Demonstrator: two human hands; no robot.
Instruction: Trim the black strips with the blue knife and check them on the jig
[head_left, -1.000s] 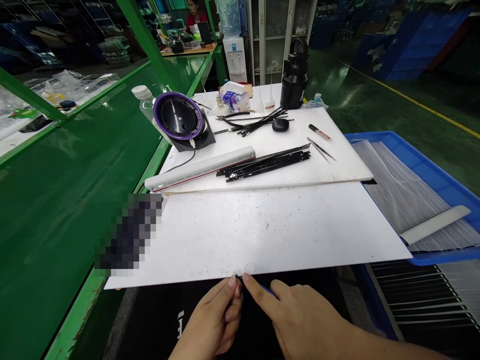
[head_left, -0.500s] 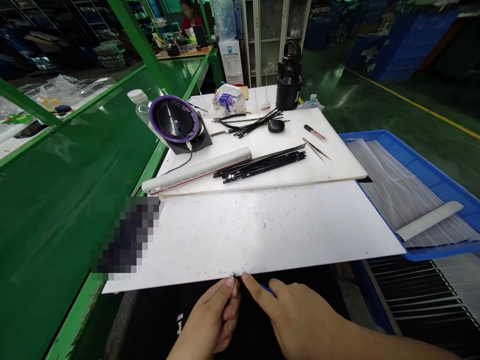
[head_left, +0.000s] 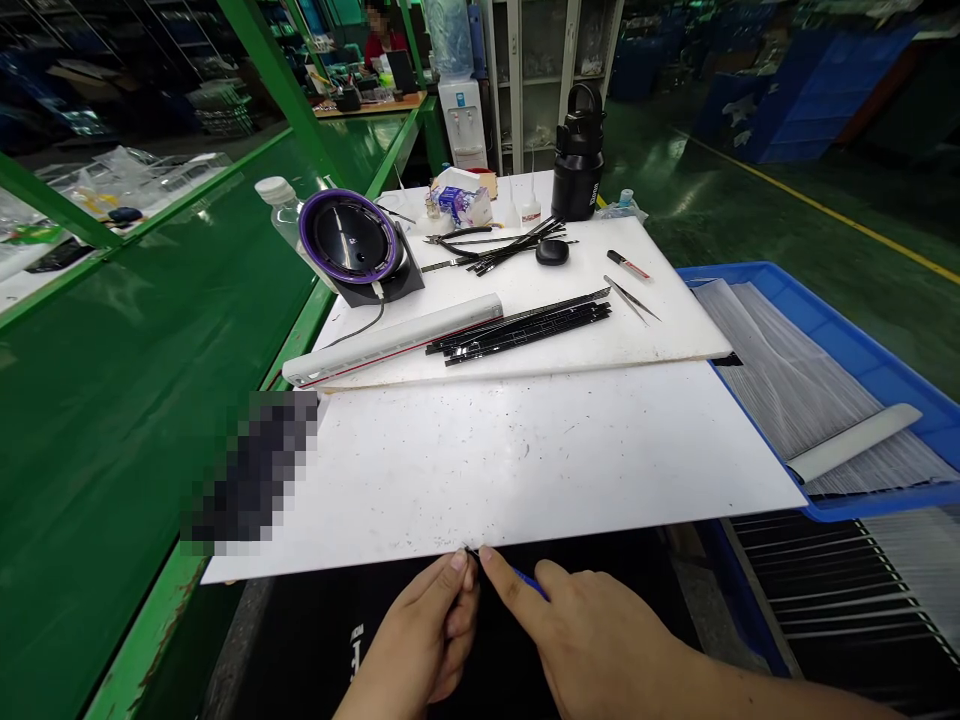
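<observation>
At the near edge of the white board (head_left: 487,470), the left hand (head_left: 416,640) pinches a small black piece (head_left: 471,551) between thumb and fingers. The right hand (head_left: 600,640) is just beside it, fingers closed around a thin blue tool (head_left: 531,581), with the index fingertip almost at the piece. Farther away, a second white board (head_left: 660,335) overlaps the first and carries black strips (head_left: 525,332) and tweezers (head_left: 630,300). A blue tray (head_left: 847,345) sits right; a black bottle (head_left: 579,160) stands farthest.
</observation>
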